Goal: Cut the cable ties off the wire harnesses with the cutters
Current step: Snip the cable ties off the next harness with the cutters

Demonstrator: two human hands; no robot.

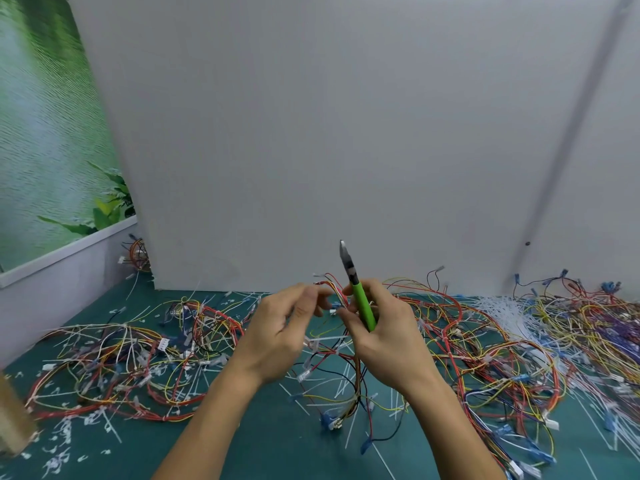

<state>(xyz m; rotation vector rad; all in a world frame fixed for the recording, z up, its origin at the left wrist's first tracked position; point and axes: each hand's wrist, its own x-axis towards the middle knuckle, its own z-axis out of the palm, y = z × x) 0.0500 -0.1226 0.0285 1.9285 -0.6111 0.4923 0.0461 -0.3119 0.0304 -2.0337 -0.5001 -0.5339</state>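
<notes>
My right hand (382, 336) grips the green-handled cutters (360, 299), whose metal tip points up and away from the table. My left hand (280, 332) is raised beside it, fingers curled and pinching the red and yellow wires of a wire harness (349, 368) lifted between both hands. The harness hangs down to the green mat, ending in blue and white connectors. White cable ties (325, 341) stick out of the bundle just below my hands.
Tangled harness piles lie at left (131, 368) and right (502, 358) on the green mat (263, 441). A bunch of white cable ties (509, 313) lies at back right. Cut tie scraps litter the mat. A grey wall panel (346, 133) stands close behind.
</notes>
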